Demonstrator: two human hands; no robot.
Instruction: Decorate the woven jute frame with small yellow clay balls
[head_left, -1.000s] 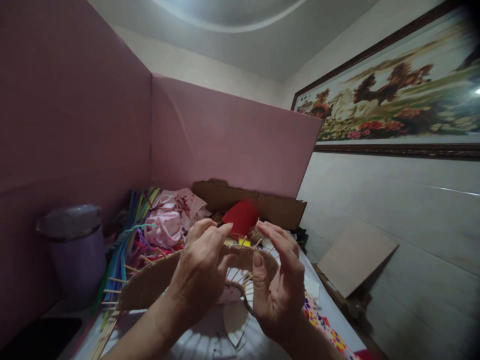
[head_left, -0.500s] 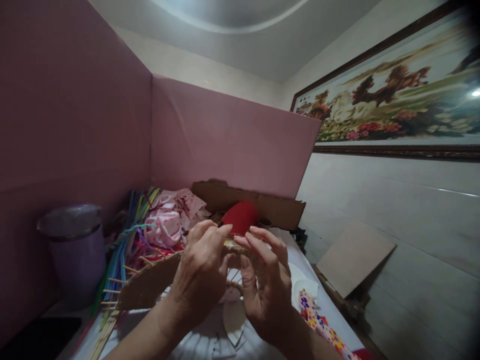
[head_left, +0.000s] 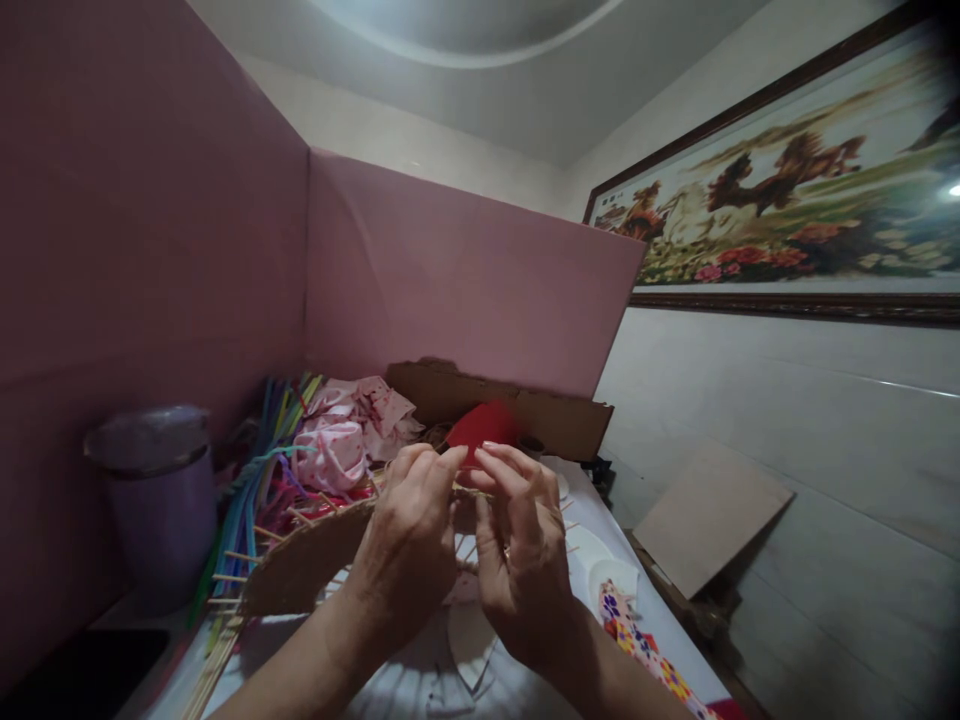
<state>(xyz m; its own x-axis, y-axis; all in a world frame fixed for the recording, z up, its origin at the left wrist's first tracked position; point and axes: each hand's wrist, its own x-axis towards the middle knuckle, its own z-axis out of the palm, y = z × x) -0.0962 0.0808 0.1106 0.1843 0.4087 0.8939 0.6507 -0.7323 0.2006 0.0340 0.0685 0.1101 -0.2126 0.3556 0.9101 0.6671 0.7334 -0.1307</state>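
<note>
My left hand [head_left: 409, 545] and my right hand [head_left: 517, 550] meet at the top edge of a round woven basket frame [head_left: 307, 565] of brown twine with thin wooden sticks [head_left: 232, 557] poking out of it. The fingers of both hands are curled and pinched together at the rim. What sits between the fingertips is too small to name. The frame stands tilted over a white paper-covered table [head_left: 420, 685].
A lidded lilac bin [head_left: 157, 500] stands at the left. Behind the frame lie coloured straws [head_left: 259, 470], pink spotted cloth [head_left: 345, 435], a red piece [head_left: 484, 425] and a brown cardboard box [head_left: 525, 410]. Patterned paper [head_left: 637, 645] lies at the right. Pink boards [head_left: 450, 270] wall the table.
My right hand has closed in from an open pose beside the rim to a pinch right next to my left hand's fingertips. The view has shifted slightly.
</note>
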